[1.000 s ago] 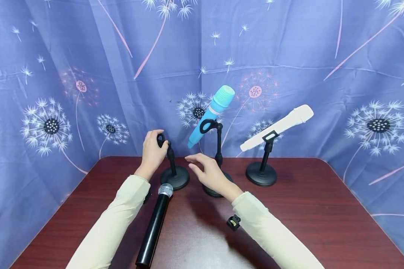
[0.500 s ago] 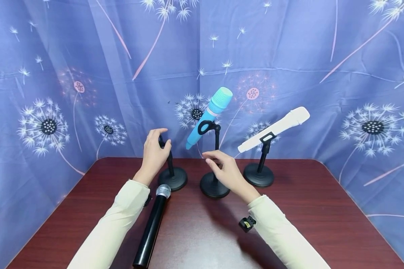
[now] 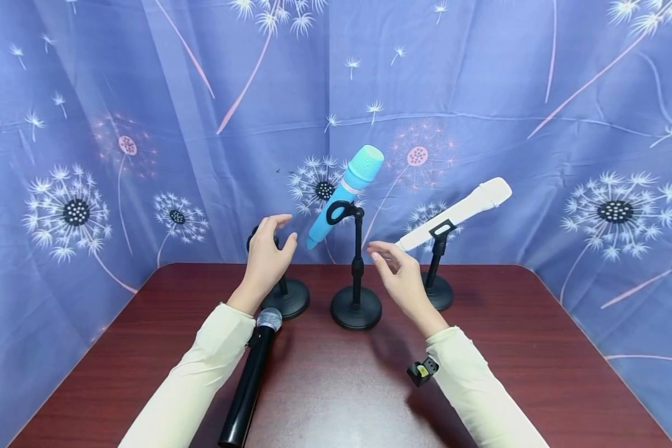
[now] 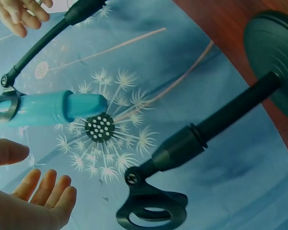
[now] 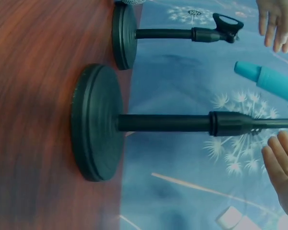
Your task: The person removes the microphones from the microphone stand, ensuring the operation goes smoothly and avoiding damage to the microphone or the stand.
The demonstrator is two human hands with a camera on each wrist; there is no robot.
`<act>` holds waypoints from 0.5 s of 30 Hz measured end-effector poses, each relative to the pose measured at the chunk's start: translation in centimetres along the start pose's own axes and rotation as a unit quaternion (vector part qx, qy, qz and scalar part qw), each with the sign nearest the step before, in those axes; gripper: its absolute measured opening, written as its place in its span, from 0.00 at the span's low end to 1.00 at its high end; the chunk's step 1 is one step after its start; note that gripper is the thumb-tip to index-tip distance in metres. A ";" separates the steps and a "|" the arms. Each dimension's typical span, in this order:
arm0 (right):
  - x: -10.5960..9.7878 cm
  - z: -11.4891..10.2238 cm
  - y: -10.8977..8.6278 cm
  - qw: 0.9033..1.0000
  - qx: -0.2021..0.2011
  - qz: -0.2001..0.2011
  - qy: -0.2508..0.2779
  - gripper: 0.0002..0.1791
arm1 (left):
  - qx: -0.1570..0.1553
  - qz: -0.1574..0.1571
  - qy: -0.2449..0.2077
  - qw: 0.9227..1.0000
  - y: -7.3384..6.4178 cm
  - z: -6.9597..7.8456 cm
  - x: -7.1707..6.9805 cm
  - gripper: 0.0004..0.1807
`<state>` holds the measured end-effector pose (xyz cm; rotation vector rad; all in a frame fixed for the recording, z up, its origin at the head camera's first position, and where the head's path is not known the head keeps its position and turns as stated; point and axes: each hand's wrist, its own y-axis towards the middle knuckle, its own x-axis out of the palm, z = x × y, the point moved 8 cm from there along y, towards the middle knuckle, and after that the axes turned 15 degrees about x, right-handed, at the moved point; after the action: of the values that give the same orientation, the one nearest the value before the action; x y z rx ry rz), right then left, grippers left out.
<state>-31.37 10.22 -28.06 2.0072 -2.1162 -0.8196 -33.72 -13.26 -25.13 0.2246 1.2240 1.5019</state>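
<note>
The left stand (image 3: 290, 300) stood on the table (image 3: 313, 386), its top mostly hidden behind the left hand (image 3: 266, 261) in the head view, while both wrist views cut off the blue mic (image 3: 344, 194). The left wrist view plainly showed the stand's clip (image 4: 149, 195), apart from the left hand's relaxed fingers; the right hand's (image 3: 404, 280) were loosely extended too.

A blue microphone (image 3: 341, 195), white microphone (image 3: 460, 213) and silver-tipped black microphone (image 3: 250, 381) join black stands (image 3: 344, 310) and a dandelion-patterned blue curtain (image 3: 313, 74).

A blue dandelion-print curtain (image 3: 291, 112) hangs behind a reddish-brown table (image 3: 336, 373).
</note>
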 end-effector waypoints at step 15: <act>1.3 3.3 0.6 0.993 0.056 0.027 0.103 0.16 | 0.011 0.020 -0.055 0.998 2.5 2.6 2.3 0.21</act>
<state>-33.44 9.97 -30.95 1.9795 -2.1291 -0.4720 -34.20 -9.53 -23.11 0.3441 1.1540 1.4913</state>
